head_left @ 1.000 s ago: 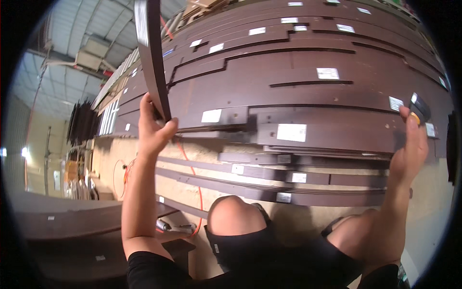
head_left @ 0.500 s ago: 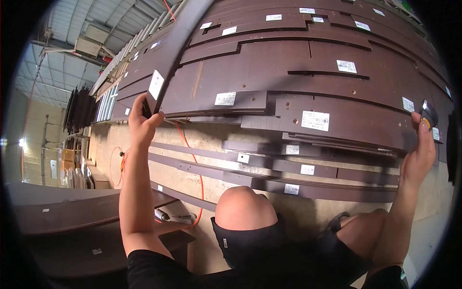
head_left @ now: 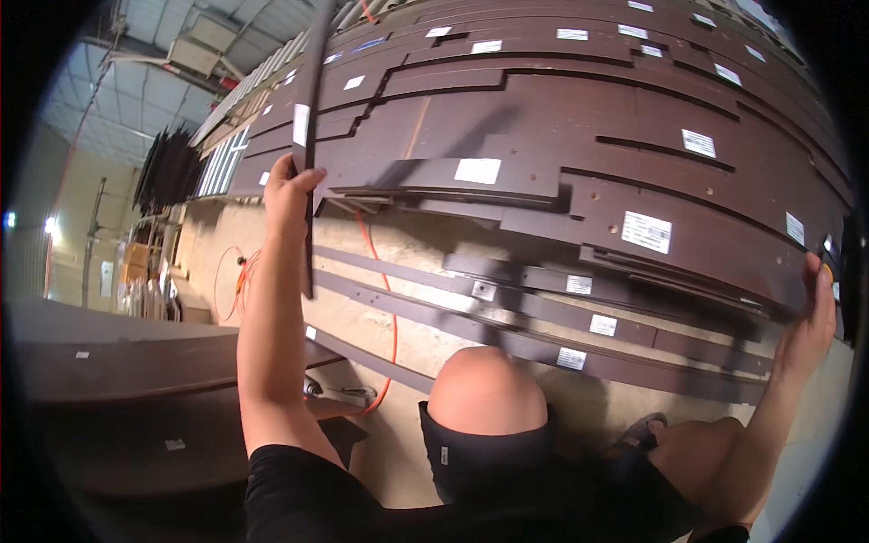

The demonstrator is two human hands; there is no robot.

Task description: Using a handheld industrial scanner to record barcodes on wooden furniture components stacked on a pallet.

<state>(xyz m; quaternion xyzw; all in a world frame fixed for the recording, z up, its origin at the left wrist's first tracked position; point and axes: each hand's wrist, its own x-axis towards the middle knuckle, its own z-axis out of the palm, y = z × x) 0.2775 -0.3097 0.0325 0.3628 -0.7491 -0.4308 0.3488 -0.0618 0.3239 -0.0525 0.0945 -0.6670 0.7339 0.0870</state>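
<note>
My left hand (head_left: 288,195) is closed around a long, narrow dark brown board (head_left: 316,68), thumb pressed on one side. The board stands nearly edge-on, rising past the top of the view, with its lower end below my hand. A white label (head_left: 300,124) sticks to it just above my fingers. At the far right, my right hand (head_left: 808,317) is closed on a small black and orange hand tool (head_left: 828,249); its exact kind is hard to make out. Ahead lie stacked dark brown panels (head_left: 561,118), many bearing white labels.
Several narrow brown strips (head_left: 597,312) lie on the concrete floor between the stack and my knees. An orange hose (head_left: 391,312) crosses the floor. More dark panels (head_left: 118,371) stand at lower left, with a metal air tool (head_left: 348,395) beside them.
The board in my left hand has turned more edge-on and its lower end now shows below my hand. My right hand sits slightly lower and farther right in view.
</note>
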